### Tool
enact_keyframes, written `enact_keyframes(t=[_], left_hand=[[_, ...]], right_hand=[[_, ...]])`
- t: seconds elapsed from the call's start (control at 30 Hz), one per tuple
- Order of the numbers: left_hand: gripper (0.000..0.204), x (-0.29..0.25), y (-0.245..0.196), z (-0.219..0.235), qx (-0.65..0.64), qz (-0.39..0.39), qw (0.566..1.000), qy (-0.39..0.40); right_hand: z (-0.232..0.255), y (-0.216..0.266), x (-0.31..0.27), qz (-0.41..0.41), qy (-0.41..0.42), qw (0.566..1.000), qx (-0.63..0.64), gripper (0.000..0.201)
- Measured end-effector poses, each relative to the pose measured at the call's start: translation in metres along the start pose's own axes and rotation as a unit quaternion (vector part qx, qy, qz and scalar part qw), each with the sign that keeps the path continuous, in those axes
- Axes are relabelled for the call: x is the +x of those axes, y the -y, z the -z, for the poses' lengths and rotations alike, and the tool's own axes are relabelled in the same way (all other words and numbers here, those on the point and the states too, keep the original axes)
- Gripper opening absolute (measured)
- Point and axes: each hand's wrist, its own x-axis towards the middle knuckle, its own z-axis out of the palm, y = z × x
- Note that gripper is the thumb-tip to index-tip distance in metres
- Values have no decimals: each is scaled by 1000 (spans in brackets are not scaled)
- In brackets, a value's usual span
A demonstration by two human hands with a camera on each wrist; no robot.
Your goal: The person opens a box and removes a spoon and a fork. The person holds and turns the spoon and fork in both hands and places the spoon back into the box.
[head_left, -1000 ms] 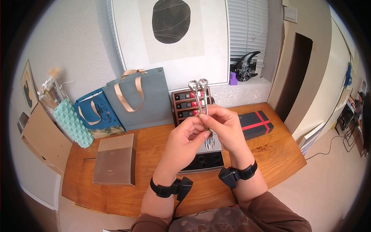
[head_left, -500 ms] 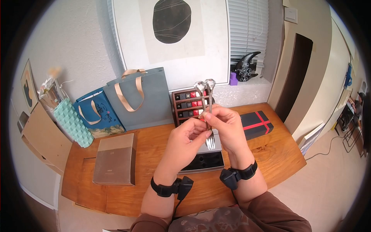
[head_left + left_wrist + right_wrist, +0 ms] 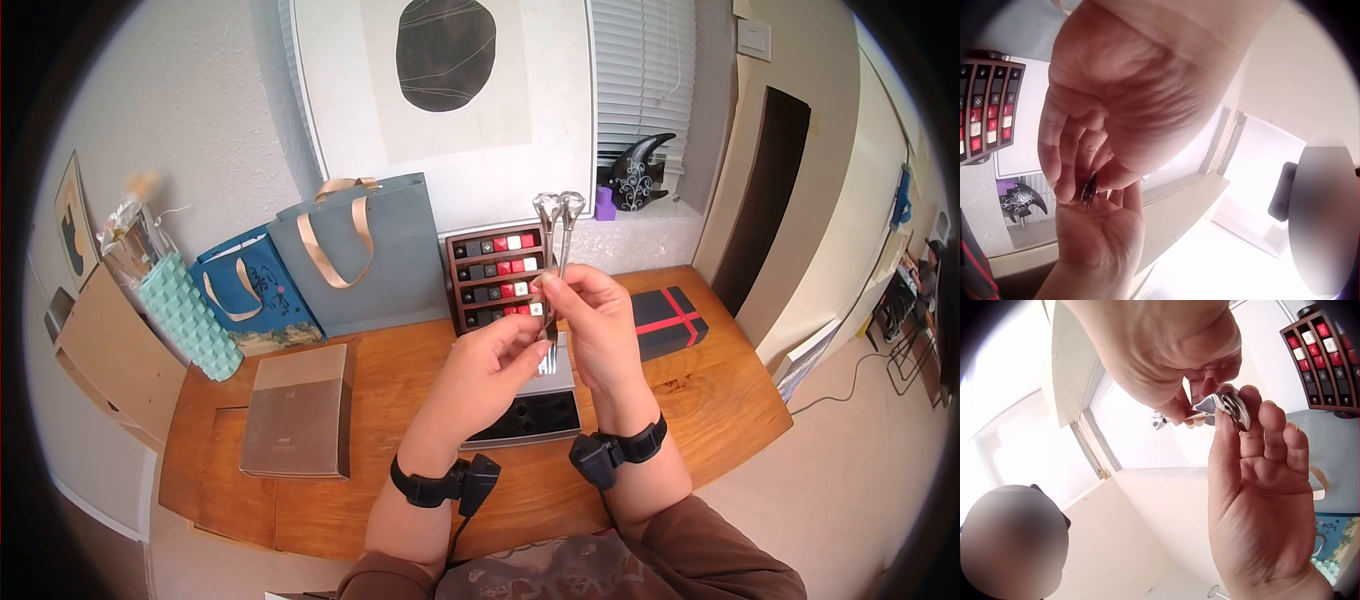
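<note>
Both hands are raised in front of the body around two slim metal utensils with faceted, crystal-like knobs (image 3: 572, 205) pointing up. One is a fork (image 3: 547, 362), its tines hanging down; the other's lower end is mostly hidden. Thumb and fingers of my right hand (image 3: 603, 330) pinch the handles partway up. Lower down, my left hand (image 3: 475, 375) pinches them just above the tines, thumb in front. The right wrist view shows the shiny fork head (image 3: 1236, 411) by the left fingertips. Below the hands lies an opened grey box (image 3: 540, 415) with a black lining.
A wooden rack (image 3: 492, 262) of small black, red and white cubes stands behind the hands. A dark box with red ribbon (image 3: 665, 322) lies at right, a brown box (image 3: 297, 415) at left. Gift bags (image 3: 365, 260) and a mint-green textured vase (image 3: 190, 320) line the back left.
The knobbed ends of the utensils have moved to the right and a little up. My hands have shifted slightly right with them, still pinching both.
</note>
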Motion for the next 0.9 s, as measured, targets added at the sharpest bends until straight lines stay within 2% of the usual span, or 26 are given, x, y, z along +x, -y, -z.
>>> enact_keyframes(t=[0.13,0.37,0.53,0.9], left_hand=[[13,0,-1,3,18,18,999,41],[12,-1,0,2,15,27,999,20],[13,-1,-2,0,11,14,1000,-6],[11,-1,-3,1,18,16,999,25]], right_hand=[[-3,4,-2,-5,-1,999,-42,9],[-3,9,-2,-34,36,999,-18,13],[-4,11,-2,-37,30,999,-18,15],[-2,9,-1,-20,29,999,-28,16]])
